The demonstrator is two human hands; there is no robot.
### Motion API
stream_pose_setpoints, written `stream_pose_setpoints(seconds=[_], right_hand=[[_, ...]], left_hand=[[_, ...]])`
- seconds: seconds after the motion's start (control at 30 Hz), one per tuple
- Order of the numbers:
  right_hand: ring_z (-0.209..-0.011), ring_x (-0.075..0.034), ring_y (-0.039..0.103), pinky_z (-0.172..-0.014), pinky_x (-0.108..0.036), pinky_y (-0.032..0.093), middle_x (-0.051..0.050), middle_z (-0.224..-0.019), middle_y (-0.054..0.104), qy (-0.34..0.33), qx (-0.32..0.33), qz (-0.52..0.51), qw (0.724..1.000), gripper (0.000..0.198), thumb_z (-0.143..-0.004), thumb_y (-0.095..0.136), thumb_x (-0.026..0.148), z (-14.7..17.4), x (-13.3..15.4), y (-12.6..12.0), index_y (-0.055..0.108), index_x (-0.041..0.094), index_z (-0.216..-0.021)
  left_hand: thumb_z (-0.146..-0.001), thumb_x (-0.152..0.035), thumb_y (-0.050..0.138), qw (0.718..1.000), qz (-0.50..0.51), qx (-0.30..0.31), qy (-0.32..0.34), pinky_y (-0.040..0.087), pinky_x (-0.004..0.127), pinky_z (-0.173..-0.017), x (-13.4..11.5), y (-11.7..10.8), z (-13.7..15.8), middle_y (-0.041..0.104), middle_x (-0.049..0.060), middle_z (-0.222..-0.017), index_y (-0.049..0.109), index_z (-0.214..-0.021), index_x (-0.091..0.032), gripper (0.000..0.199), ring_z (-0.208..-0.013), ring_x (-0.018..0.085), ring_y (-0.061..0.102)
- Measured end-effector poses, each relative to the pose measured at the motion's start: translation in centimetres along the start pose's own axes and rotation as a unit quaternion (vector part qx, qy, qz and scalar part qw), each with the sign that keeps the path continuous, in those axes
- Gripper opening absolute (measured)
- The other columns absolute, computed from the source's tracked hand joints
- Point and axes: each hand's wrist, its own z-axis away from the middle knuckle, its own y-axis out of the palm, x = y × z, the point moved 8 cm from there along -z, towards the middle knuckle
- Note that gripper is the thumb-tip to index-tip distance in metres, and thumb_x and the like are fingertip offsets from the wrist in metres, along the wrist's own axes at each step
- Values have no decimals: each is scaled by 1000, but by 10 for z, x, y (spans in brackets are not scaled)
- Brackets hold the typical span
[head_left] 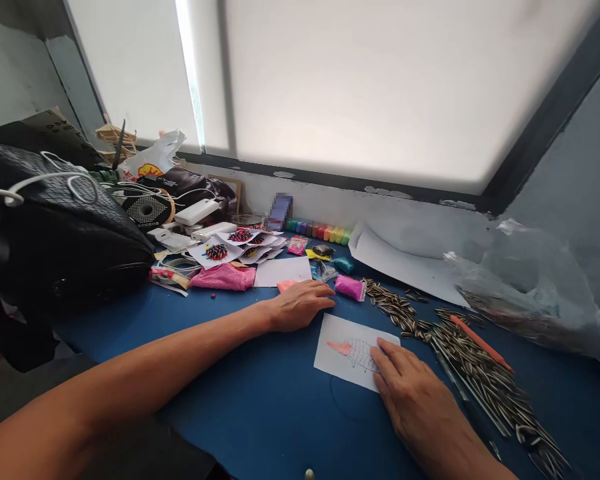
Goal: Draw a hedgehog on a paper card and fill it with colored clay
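Note:
A white card lies on the blue table, bearing a line drawing of a long-snouted animal with a scaly or spiny-looking body. Its pointed head is covered in orange-pink clay. My right hand rests with its fingers laid over the card's right side. Beyond the card, my left hand stretches over the table, fingers extended beside small packets. Partly hidden behind it is an orange-pink piece. Just past its fingertips lies a bright purple packet.
Striped sunflower seeds spread along the right, with an orange stick across them. A clear plastic bag stands behind. Finished-looking seed-and-clay cards, a pink cloth and a black bag occupy the left.

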Motion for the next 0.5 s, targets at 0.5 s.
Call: stream_pose_setpoints(seconds=[0.5], right_hand=[[-96,-24,72,-77,-34,61,-14,-108,75,38,17,-3,999,33,-91,46,23,-9,-5,4,73,13,-106]], left_hand=[[-94,-8,38,1000,-1,-23,-7,50,28,-87,-3,-4,1,69,9,-105,66,-102,-13,31,-96,18,65]])
